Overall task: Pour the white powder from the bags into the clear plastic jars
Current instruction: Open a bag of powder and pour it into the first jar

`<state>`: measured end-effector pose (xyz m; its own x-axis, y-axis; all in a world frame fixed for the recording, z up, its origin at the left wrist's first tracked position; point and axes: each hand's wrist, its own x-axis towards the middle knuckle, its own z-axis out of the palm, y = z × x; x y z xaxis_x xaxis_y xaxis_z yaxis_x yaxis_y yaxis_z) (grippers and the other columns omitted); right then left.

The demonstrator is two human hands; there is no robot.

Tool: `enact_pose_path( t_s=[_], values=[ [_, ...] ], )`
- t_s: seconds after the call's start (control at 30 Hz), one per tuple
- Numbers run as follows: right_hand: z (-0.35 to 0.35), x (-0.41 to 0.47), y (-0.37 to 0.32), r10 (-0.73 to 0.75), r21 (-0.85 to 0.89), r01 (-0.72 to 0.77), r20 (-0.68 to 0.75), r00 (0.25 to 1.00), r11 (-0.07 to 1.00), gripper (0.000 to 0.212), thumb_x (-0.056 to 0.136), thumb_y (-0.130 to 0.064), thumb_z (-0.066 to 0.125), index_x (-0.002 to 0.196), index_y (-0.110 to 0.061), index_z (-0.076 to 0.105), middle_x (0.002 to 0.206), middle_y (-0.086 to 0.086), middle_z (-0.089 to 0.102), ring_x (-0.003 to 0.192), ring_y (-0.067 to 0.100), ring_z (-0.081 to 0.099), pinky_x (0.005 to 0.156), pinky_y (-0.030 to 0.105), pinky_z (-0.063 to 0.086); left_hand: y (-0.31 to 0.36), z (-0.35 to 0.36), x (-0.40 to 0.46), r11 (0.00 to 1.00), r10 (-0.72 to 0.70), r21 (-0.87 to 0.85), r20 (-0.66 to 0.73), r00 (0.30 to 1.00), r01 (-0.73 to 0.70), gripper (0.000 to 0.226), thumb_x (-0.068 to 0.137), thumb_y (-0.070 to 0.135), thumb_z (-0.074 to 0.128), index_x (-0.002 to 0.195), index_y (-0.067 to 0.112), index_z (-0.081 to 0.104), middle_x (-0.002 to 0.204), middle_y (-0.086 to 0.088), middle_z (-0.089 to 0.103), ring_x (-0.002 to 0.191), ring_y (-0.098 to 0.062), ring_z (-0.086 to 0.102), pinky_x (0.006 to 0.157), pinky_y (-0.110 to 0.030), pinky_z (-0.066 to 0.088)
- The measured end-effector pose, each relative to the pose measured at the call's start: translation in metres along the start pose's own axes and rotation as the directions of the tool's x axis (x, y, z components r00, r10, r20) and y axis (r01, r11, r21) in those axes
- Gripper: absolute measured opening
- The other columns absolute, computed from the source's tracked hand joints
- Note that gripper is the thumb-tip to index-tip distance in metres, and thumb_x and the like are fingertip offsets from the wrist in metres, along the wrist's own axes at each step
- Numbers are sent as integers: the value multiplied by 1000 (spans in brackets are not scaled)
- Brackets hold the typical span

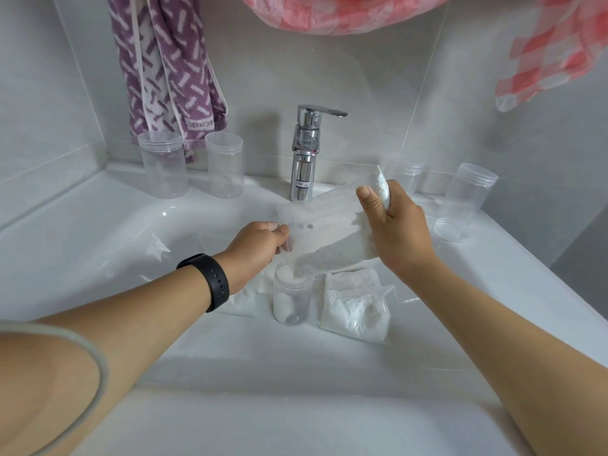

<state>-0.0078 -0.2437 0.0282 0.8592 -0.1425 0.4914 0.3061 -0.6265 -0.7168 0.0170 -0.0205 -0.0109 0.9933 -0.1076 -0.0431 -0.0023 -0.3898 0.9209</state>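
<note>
two bare forearms are seen reaching forward over a white sink [98,232], the left one banded at the wrist by a black watch strap [210,280]. just beyond the near rim, an open clear jar [292,296] is stood upright in the basin, partly filled with white powder. a sealed bag of powder [355,307] is laid just beside it on the right, and another flat bag [243,299] is partly hidden behind the left wrist. above the jar, a clear bag [332,232] is held tilted, its low open corner set at the jar's mouth and white powder gathered along its lower side. the bag's lower edge is pinched by the left hand [260,245] between thumb and curled fingers; its raised closed end is gripped by the right hand [394,228], thumb in front and fingers wrapped behind. a loose round lid [451,229] is laid on the counter at the right, near an empty jar [467,195]. farther back, two capped empty jars [164,166] [225,165] are stood left of a chrome tap [304,156], and one more jar [409,177] is partly hidden behind the raised bag. a purple patterned towel [171,67] is hung on the wall, and pink checked cloth [329,14] is draped overhead.
</note>
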Motion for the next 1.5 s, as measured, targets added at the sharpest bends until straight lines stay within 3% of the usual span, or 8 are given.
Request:
enact_pose_path(
  t_s=[0.2,0.5,0.63,0.83,1.07,1.17,1.3,1.5],
  values=[
    [-1,1,-1,-3,-32,3,3,1000,999,48,95,-63,47,76,-19,38,65,-3,41,53,6,36,50,21,32,-1,1,1,1000,1,-6,-2,1000,-1,40,105,31,46,73,15,63,117,-22,67,91,-19,57,93,-41,50],
    [-1,1,-1,1,-25,-2,-4,1000,1000,52,96,-62,47,81,-12,43,66,0,43,54,8,36,50,21,32,1,1,0,1000,0,-10,-5,1000,0,41,105,31,47,70,16,62,112,-23,67,91,-20,57,97,-44,49],
    [-1,0,0,9,-26,-9,-2,1000,1000,53,97,-62,47,84,-10,44,68,0,44,56,10,36,51,23,31,1,1,1,1000,-3,-13,-1,1000,3,41,105,31,46,72,15,62,102,-14,66,91,-19,57,97,-44,49],
    [-1,0,-1,2,-14,-2,-3,1000,1000,51,97,-61,48,80,-13,41,66,-2,40,54,9,33,50,21,31,2,1,-1,1000,2,-9,-7,1000,-2,40,105,31,47,72,15,63,108,-22,67,92,-20,57,98,-46,49],
    [0,1,3,42,20,-42,-12,999,999,50,98,-59,51,76,-18,35,65,-5,36,52,7,32,49,23,29,3,1,-1,1000,-5,-12,-8,1000,5,41,106,29,45,93,-1,69,117,-18,69,94,-19,58,97,-43,49],
    [0,1,2,43,27,-42,-17,999,999,50,99,-57,52,74,-19,31,63,-6,33,51,8,29,49,24,27,4,2,0,1000,1,-3,-13,1000,-1,39,106,28,45,89,2,68,117,-19,69,93,-19,58,96,-43,49],
    [0,1,1,41,24,-41,-16,999,999,50,99,-58,51,73,-20,30,63,-6,33,51,8,28,48,24,26,3,2,2,1000,1,-3,-26,1000,-1,42,106,28,45,99,-6,68,117,-23,68,91,-19,57,89,-38,48],
    [0,0,1,53,21,-53,-5,999,998,50,98,-59,51,75,-19,32,65,-5,34,54,9,28,52,27,27,1,2,3,1000,-3,4,-29,1000,3,42,105,30,46,100,-4,69,117,-23,67,90,-20,57,98,-45,49]
  ],
)
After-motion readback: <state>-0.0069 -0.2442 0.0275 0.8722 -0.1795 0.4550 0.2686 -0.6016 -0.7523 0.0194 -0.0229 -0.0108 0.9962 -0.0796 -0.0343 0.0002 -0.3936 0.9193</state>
